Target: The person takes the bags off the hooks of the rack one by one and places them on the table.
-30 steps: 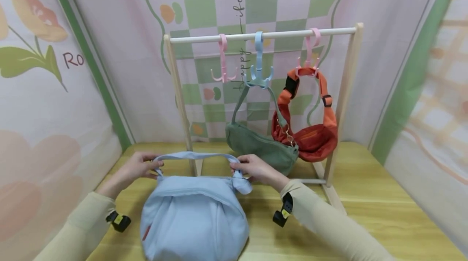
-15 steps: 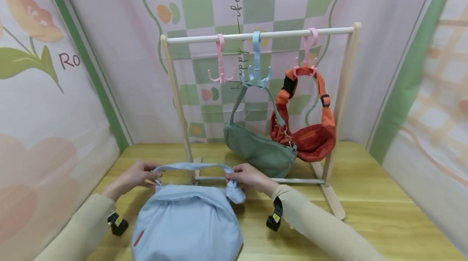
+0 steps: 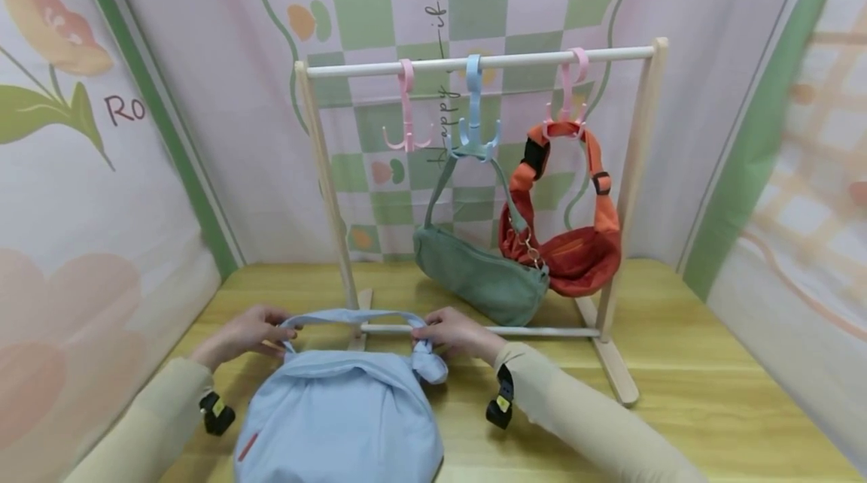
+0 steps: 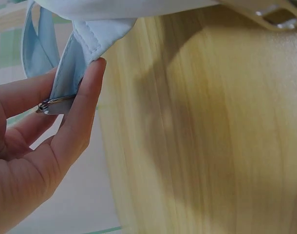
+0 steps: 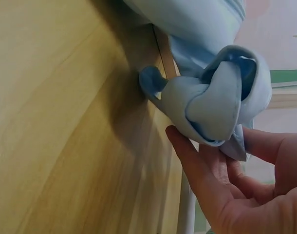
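Note:
A light blue handbag with a small red tag on its lower left stands at the front of the table. Its strap arches up between the two hands. At the strap's left end, the left hand pinches the fabric near a small metal ring, seen close in the left wrist view. The right hand pinches the strap's other end, just above a knot. In the right wrist view that knot hangs right over the fingertips.
Behind the handbag stands a wooden rack with a white rail. A pink hook hangs bare at left. A green bag hangs from a blue hook, an orange-red bag from another pink hook.
Both hands and the blue handbag have shifted down and slightly left in the head view, with the strap held throughout. The rack and the hanging bags keep their places.

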The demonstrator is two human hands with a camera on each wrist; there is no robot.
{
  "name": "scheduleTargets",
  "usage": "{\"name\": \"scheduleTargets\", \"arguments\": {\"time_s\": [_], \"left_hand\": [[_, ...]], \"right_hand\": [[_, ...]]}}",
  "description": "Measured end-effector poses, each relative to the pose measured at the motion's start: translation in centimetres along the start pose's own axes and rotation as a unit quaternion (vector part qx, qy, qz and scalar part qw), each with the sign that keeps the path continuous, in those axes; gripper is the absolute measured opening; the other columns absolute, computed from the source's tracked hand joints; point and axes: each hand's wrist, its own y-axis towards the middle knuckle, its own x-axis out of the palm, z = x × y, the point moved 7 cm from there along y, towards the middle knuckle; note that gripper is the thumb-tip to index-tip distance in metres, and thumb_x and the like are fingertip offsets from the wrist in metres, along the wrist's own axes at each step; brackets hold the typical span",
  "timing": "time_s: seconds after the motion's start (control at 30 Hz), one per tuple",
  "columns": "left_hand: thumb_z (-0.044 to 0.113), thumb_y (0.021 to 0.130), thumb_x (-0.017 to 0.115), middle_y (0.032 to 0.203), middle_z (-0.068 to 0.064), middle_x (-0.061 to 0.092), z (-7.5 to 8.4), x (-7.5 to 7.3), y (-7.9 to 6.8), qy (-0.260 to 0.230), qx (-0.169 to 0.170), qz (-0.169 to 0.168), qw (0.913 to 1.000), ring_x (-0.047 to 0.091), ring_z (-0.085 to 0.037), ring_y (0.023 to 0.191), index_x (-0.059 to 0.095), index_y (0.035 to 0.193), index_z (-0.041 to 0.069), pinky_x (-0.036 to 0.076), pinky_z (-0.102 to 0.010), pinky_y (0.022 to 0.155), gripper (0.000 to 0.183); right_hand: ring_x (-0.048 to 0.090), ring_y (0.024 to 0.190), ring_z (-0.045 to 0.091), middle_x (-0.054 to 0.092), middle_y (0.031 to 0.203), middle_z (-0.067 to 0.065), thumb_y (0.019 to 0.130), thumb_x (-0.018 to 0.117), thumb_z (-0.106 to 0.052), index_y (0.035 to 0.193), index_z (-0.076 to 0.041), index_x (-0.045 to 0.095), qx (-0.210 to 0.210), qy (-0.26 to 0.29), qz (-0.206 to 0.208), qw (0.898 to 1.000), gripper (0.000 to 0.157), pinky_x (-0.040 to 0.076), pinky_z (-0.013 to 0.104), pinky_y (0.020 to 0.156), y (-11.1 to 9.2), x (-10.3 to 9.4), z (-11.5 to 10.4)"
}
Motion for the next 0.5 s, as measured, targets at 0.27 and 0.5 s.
{"name": "scheduleTargets", "arguments": {"time_s": [0.27,0.5], "left_hand": [[0.006,0.091,0.059,0.099,-0.021,0.066,-0.30,0.11,0.07,-0.003,-0.016,-0.012,0.9998,0.065,-0.017,0.081,0.051,0.114,-0.020,0.058,-0.035,0.073,0.035],[0.005,0.090,0.061,0.100,-0.019,0.066,-0.85,0.27,0.07,-0.008,-0.033,-0.022,0.9992,0.066,-0.018,0.082,0.053,0.112,-0.018,0.058,-0.035,0.074,0.033]], "right_hand": [[0.059,0.067,0.011,0.064,0.076,0.000,0.089,0.065,-0.023,0.098,-0.003,0.067,0.011,-0.021,0.018,1.000,0.022,0.049,0.026,0.054,0.18,0.09,0.34],[0.053,0.059,0.007,0.058,0.068,-0.003,0.090,0.064,-0.021,0.100,0.000,0.068,0.013,-0.013,0.004,1.000,0.024,0.047,0.024,0.051,0.14,0.79,0.98]]}}
